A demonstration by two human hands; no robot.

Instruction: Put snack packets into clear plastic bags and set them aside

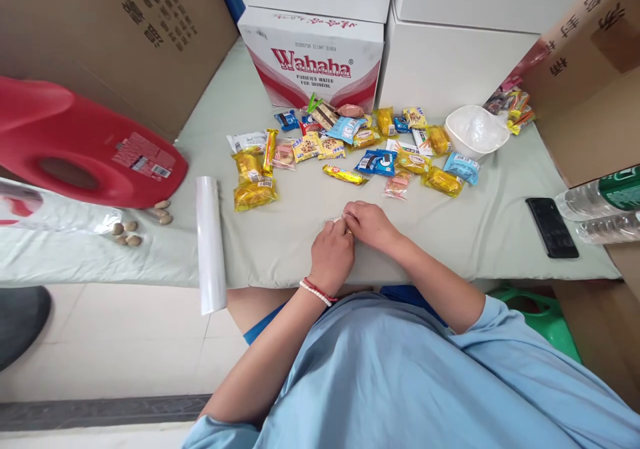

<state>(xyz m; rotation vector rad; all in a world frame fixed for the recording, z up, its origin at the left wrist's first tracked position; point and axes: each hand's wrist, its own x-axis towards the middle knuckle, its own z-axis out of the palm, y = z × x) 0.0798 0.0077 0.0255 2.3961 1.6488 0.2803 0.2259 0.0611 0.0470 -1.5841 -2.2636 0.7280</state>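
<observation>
My left hand (332, 254), with a red and white bracelet at the wrist, is closed near the front of the cloth-covered table. My right hand (371, 225) is closed too, its fingertips meeting those of the left. A small whitish or clear bit shows at the fingertips, too hidden to name. Just beyond the hands lie a yellow wrapped snack stick (344, 174) and a pink snack packet (397, 185). Several more snack packets spread behind, among them a blue packet (376, 162) and yellow-wrapped cakes (255, 194).
A white roll (211, 242) overhangs the front edge at left, beside a red jug (85, 149) and several nuts (131, 240). A white bowl (475, 146) holds clear plastic. Cartons, including a Wahaha box (315, 62), stand behind. A phone (552, 228) and bottles (603, 196) lie right.
</observation>
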